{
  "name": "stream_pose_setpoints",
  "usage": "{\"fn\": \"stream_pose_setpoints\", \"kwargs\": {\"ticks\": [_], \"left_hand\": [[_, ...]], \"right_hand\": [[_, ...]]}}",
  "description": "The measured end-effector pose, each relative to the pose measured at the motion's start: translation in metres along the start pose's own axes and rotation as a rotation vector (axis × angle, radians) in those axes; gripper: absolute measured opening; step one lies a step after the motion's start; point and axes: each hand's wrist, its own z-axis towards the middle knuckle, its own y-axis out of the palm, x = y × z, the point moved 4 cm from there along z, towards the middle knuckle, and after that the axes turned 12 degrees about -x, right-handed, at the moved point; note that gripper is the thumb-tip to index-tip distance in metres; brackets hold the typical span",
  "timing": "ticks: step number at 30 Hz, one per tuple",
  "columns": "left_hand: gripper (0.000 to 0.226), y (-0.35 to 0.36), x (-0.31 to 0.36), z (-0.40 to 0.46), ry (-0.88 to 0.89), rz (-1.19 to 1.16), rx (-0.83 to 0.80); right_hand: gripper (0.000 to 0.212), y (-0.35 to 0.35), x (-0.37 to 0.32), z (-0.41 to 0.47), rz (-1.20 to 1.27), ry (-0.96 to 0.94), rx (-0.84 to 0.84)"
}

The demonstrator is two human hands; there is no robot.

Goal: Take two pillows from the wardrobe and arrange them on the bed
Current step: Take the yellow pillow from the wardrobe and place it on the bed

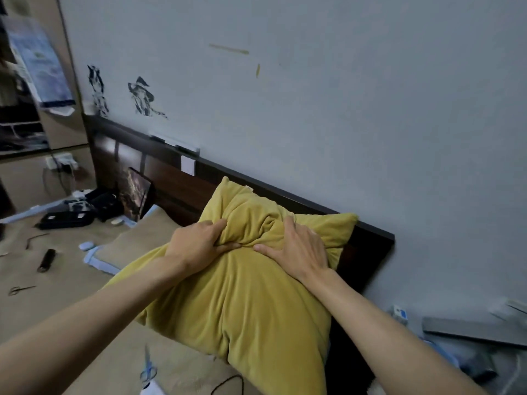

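Note:
A mustard-yellow pillow [242, 303] lies at the head of the bed [65, 303], leaning against the dark wooden headboard [176, 189]. My left hand [196, 246] bunches a fold of the pillow's fabric near its top. Beside it, my right hand [296, 252] presses on the same pillow with fingers clutching the cloth. A flat beige pillow with a blue border [128, 246] rests on the bed just left of the yellow one. The wardrobe [25, 89] stands open at the far left.
The beige mat on the bed carries scissors [21, 289], a black cylinder [47, 260], blue scissors [148, 369], a black cable [228, 384] and dark bags [82, 209]. A tablet [137, 195] leans on the headboard. Grey boards [470, 332] lie right of the bed.

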Motion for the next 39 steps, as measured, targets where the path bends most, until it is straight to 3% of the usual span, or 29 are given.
{"fn": "stream_pose_setpoints", "kwargs": {"ticks": [4,12,14,18,22,26,28,32,36,39], "left_hand": [[0.057,0.040,0.006,0.039,-0.015,-0.030,-0.050],[0.055,0.082,0.020,0.044,-0.233,-0.073,-0.193],[0.050,0.077,0.021,0.043,-0.270,-0.099,-0.143],[0.017,0.052,0.018,0.040,-0.227,-0.037,0.047],[0.012,0.028,0.019,0.035,-0.113,0.049,0.145],[0.014,0.031,-0.012,0.031,-0.065,0.114,0.225],[0.006,0.034,-0.037,0.029,-0.086,0.071,0.300],[0.006,0.055,-0.099,0.036,-0.208,-0.135,0.398],[0.014,0.107,-0.170,0.045,-0.253,-0.338,0.427],[0.021,0.152,-0.212,0.046,-0.213,-0.380,0.424]], "right_hand": [[0.075,0.037,0.033,0.025,0.004,0.005,-0.045],[0.080,0.110,0.067,0.057,0.106,-0.179,-0.280],[0.082,0.118,0.073,0.067,0.166,-0.232,-0.330],[0.066,0.118,0.081,0.103,0.340,-0.354,-0.397],[0.066,0.112,0.082,0.161,0.388,-0.336,-0.310],[0.117,0.140,0.048,0.209,0.489,-0.242,-0.569],[0.126,0.160,0.014,0.221,0.612,-0.196,-0.719],[0.129,0.205,-0.059,0.244,0.585,-0.104,-0.696],[0.133,0.277,-0.117,0.255,0.410,-0.024,-0.856],[0.113,0.327,-0.132,0.245,0.370,0.027,-0.899]]}}
